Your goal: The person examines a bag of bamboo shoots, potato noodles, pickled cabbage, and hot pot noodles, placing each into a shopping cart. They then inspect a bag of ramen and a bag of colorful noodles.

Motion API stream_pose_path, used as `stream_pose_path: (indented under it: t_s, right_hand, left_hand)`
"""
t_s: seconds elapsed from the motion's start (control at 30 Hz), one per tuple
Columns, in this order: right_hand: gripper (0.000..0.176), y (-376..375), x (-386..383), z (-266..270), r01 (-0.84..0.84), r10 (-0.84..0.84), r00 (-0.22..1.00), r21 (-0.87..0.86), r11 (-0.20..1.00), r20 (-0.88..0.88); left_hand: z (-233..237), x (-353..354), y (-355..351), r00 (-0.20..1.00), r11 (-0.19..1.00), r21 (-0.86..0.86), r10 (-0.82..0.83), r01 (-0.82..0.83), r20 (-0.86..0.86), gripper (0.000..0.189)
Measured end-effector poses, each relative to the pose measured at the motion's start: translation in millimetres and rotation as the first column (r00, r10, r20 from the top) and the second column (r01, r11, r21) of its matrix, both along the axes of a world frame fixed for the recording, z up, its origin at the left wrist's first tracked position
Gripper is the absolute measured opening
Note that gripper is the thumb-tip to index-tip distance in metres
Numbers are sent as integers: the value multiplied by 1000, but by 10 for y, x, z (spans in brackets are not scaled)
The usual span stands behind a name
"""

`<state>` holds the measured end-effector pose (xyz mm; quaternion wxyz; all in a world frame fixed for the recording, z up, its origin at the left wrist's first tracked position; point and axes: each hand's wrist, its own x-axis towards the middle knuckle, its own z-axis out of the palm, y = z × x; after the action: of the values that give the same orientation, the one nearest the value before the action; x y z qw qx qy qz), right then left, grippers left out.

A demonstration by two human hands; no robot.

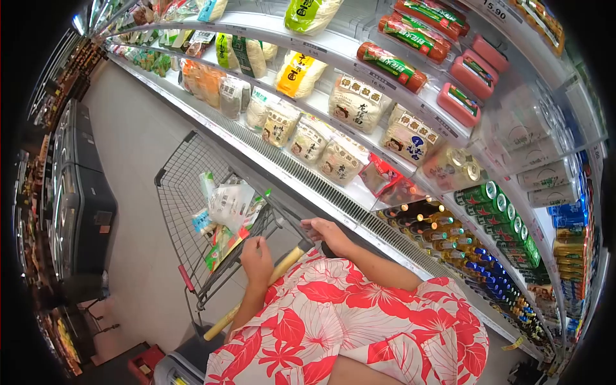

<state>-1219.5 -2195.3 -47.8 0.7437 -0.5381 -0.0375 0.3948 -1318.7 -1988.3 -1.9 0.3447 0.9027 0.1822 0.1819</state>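
A wire shopping cart (172, 221) stands in front of me, with a pale yellow handle bar (222, 323). My left hand (256, 258) is just beyond the bar, above the basket. Its fingers are curled in, and whatever they may hold is hidden. Close to the bar's far end is my right hand (326, 235), its fingers stretched out and holding nothing visible. Inside the cart lie a clear-wrapped white package (231, 203), a green and red packet (221, 249) and a blue and white packet (203, 221).
A refrigerated shelf (289, 168) runs along the right, bearing bagged noodles (359, 102), red sausages (391, 66), green beer cans (484, 192) and bottles (443, 234). Dark cabinets (86, 205) line the aisle's left side. A red crate (146, 362) sits at the lower left.
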Motion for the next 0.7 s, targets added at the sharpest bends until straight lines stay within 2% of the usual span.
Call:
stream_pose_path:
  t_s: [0.07,0.1,0.13,0.2,0.23,0.27,0.33,0.37,0.47,0.5,0.53,0.57,0.6,0.67,0.7]
  right_hand:
    - [43,-104,189,-197,28,-27,995,10,1000,-92]
    - [42,-165,310,-315,156,-157,969,-23,988,-190]
    - [42,-232,439,-434,276,-285,917,-72,958,-278]
    - [42,-349,715,-680,436,-453,818,-132,890,-354]
    - [43,-390,861,-927,505,-542,766,-197,840,-344]
    - [44,-418,1020,-1190,569,-625,708,-259,780,-328]
    - [45,-469,1318,-1563,650,-749,627,-385,655,-214]
    - [49,-497,1473,-1679,670,-793,588,-452,589,-161]
    - [74,-671,1888,-2525,804,-877,479,-391,448,-18]
    - [74,-651,1979,-2565,801,-877,479,-400,445,-16]
    - [77,-642,2103,-2604,855,-912,393,-413,314,119]
    - [81,-664,2203,-2638,895,-918,301,-409,179,257]
    - [81,-716,2270,-2635,889,-912,311,-422,179,269]
    - [78,-767,2343,-2486,853,-892,451,-319,414,47]
    - [73,-688,2323,-2133,820,-877,471,-319,474,-95]
  left_hand:
    - [-40,318,-146,999,998,-44,49,-49,-3,14]
    - [-85,550,-205,997,949,-305,72,-79,-35,14]
    - [-119,810,-267,994,831,-545,89,-113,-70,14]
    - [-154,1389,-364,999,718,-695,-41,36,9,16]
    - [-203,1709,-417,995,684,-727,-103,58,-17,17]
    - [-282,2048,-469,985,649,-756,-166,79,-39,20]
    - [-633,2730,-556,923,679,-730,-327,81,-202,27]
    - [-836,2994,-659,906,670,-739,-352,67,-237,34]
    - [-1249,3644,-868,886,622,-783,-366,6,-284,48]
    - [-1319,3781,-887,883,583,-811,-356,-46,-305,55]
    - [-1390,3904,-880,882,574,-817,-358,-52,-308,55]
    - [-1468,4001,-889,865,635,-773,-381,-11,-325,59]
    - [-1532,4072,-917,849,687,-726,-401,30,-344,63]
    - [-1844,4206,-940,830,667,-745,-423,15,-363,63]
    - [-2219,4262,-951,818,684,-723,-469,97,-334,64]
